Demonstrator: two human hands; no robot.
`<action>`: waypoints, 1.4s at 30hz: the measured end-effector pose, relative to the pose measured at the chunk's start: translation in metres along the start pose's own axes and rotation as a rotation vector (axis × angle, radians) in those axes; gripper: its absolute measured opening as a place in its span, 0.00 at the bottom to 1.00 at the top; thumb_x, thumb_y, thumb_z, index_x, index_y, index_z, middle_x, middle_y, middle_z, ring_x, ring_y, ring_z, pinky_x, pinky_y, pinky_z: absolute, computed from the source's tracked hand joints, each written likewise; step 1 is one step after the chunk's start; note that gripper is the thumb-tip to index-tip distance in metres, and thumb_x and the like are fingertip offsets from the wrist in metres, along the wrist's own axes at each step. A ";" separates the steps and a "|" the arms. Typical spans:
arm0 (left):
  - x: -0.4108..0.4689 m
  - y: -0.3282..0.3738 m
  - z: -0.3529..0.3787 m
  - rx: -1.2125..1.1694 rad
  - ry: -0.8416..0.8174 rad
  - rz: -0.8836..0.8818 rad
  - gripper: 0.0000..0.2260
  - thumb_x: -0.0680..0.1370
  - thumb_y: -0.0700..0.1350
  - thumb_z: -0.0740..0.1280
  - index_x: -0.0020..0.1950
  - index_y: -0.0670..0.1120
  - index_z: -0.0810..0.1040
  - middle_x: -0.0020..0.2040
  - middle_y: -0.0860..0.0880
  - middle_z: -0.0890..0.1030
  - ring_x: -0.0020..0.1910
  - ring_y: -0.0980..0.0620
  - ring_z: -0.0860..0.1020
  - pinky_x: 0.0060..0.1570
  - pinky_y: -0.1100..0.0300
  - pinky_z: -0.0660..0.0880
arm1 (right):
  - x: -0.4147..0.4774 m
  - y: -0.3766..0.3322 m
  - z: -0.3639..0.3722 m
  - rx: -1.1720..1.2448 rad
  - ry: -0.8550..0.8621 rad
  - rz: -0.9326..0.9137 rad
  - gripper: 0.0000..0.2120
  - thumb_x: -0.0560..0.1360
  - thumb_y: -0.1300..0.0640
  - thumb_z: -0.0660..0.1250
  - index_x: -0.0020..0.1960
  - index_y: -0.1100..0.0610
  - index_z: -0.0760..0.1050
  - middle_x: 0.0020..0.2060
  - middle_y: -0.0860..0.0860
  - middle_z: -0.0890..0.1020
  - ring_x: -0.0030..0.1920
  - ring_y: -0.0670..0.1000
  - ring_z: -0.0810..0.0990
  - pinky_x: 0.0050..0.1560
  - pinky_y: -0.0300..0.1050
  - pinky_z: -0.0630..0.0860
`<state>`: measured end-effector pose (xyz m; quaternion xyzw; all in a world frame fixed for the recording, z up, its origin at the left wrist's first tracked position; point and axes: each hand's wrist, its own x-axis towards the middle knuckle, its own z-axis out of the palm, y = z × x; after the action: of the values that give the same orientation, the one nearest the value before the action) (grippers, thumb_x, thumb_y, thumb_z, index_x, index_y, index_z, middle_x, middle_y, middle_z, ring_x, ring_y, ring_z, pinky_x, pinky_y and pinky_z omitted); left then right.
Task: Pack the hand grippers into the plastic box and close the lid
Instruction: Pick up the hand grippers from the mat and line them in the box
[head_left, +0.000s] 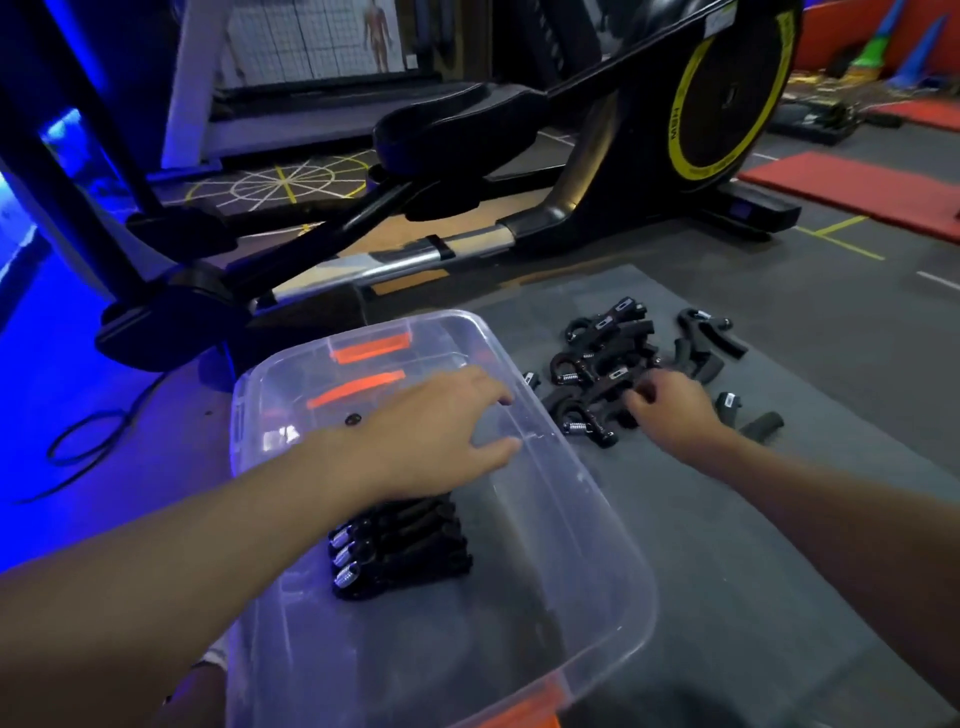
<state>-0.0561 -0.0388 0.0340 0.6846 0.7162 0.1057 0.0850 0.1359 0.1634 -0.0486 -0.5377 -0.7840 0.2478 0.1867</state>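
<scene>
Several hand grippers (400, 545) sit in our plastic box (615, 525); left hand (431, 431) fingers spread, right hand (675, 410) on loose pile (597, 364), grip unclear.

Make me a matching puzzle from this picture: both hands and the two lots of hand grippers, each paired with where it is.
1 left hand
2 right hand
3 packed hand grippers
4 loose hand grippers

A heaped on the grey mat
B in a row inside the plastic box
C fingers spread above that box
D reaching into the heap

Pairs: 1-C, 2-D, 3-B, 4-A.
</scene>
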 end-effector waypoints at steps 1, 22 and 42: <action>0.004 0.004 0.004 -0.010 -0.004 0.013 0.22 0.76 0.61 0.62 0.67 0.53 0.71 0.66 0.55 0.72 0.64 0.54 0.71 0.63 0.54 0.70 | 0.002 0.013 0.004 -0.006 -0.002 0.035 0.09 0.76 0.57 0.64 0.43 0.62 0.77 0.35 0.57 0.78 0.39 0.57 0.77 0.38 0.43 0.67; 0.041 0.013 0.028 -0.034 -0.068 -0.105 0.40 0.70 0.73 0.60 0.76 0.55 0.58 0.76 0.60 0.54 0.74 0.61 0.53 0.72 0.54 0.61 | 0.076 0.075 0.089 0.043 -0.093 0.148 0.35 0.72 0.46 0.70 0.73 0.58 0.63 0.73 0.56 0.65 0.72 0.60 0.63 0.72 0.49 0.58; 0.035 0.001 0.021 -0.070 -0.157 -0.100 0.31 0.76 0.68 0.54 0.77 0.58 0.55 0.77 0.63 0.49 0.75 0.62 0.52 0.71 0.43 0.63 | 0.047 0.086 0.076 0.031 -0.043 0.110 0.11 0.70 0.58 0.74 0.50 0.60 0.79 0.42 0.54 0.79 0.44 0.53 0.76 0.43 0.41 0.68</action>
<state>-0.0510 -0.0035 0.0154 0.6508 0.7364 0.0722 0.1702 0.1414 0.2191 -0.1598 -0.5716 -0.7530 0.2814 0.1644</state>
